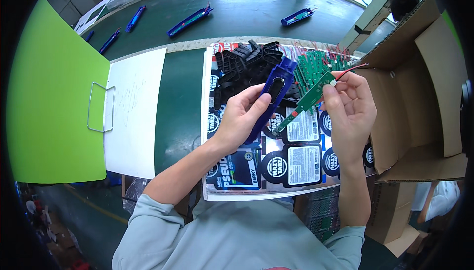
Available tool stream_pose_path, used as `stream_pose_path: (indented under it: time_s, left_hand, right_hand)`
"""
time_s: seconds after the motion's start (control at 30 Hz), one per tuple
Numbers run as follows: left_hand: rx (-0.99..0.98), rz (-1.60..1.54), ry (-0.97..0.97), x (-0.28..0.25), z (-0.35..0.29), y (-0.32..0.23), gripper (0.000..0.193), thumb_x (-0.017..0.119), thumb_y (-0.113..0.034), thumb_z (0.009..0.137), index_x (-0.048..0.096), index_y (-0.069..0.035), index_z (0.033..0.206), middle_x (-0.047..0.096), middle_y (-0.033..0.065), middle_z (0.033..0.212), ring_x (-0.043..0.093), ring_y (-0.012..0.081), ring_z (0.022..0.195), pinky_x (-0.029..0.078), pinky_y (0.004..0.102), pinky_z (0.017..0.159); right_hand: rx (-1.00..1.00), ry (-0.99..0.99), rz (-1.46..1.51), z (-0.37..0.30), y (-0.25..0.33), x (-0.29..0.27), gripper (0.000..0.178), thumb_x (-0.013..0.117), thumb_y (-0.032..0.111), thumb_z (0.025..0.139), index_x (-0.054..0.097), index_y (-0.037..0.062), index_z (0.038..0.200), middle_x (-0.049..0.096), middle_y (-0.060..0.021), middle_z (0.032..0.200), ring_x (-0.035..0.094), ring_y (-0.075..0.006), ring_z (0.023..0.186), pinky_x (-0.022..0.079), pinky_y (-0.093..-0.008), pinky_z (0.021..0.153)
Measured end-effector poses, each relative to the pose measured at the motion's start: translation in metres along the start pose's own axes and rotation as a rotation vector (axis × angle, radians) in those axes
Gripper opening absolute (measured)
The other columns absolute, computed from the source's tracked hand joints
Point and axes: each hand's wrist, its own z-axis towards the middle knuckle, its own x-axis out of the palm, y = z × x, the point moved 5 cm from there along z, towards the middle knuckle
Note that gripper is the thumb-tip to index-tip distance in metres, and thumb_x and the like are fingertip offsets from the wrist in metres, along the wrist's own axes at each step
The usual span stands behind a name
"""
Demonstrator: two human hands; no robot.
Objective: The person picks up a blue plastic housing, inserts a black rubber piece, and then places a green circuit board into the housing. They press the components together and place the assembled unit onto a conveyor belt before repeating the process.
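My left hand (244,114) is closed round a long blue plastic housing (281,76), held tilted with its upper end away from me. A black oval part (276,89) sits in the housing's face near my thumb. Between thumb and fingers, my right hand (348,107) pinches a narrow green circuit board (311,97) with red and black wires at its upper end. The board slants down to the left, close beside the housing. Behind both hands lie a heap of black plastic parts (239,65) and a pile of green circuit boards (311,67) with red wires.
Printed sheets (276,181) cover the work surface under my hands. An open cardboard box (410,117) stands at the right. At the left are a lime-green folder (54,97) and white paper (133,117). Several blue housings, one (190,20) holding a board, lie on the green belt (242,10) beyond.
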Motion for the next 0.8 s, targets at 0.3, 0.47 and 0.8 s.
stream_pose_path:
  time_s: [0.3,0.47,0.8]
  left_hand:
    - [0.009,-0.156,-0.001,0.0,-0.002,-0.002,0.037,0.053,-0.024,0.107,0.058,0.0,0.135,0.069,0.0033,0.105,0.063,0.0043,0.09,0.054,0.0212,0.079]
    - [0.024,-0.157,0.009,0.001,-0.003,-0.005,0.036,0.053,-0.026,0.107,0.059,-0.002,0.133,0.069,0.0039,0.104,0.064,0.0059,0.089,0.054,0.0232,0.078]
    - [0.033,-0.118,-0.013,-0.003,-0.003,-0.002,0.036,0.054,-0.023,0.107,0.061,0.001,0.133,0.07,0.004,0.108,0.062,0.0057,0.096,0.051,0.0228,0.085]
  right_hand:
    - [-0.069,0.056,0.072,-0.017,-0.019,0.038,0.023,0.065,-0.007,0.091,0.061,-0.0049,0.114,0.066,-0.0088,0.092,0.068,-0.0107,0.078,0.054,-0.0227,0.067]
    - [-0.1,0.06,0.009,-0.022,-0.025,0.045,0.021,0.068,-0.006,0.089,0.063,-0.0054,0.11,0.068,-0.01,0.095,0.07,-0.0117,0.075,0.054,-0.0248,0.064]
    - [-0.029,0.085,0.028,-0.021,-0.025,0.044,0.02,0.069,-0.005,0.089,0.065,-0.0062,0.108,0.07,-0.0092,0.092,0.071,-0.013,0.076,0.055,-0.026,0.066]
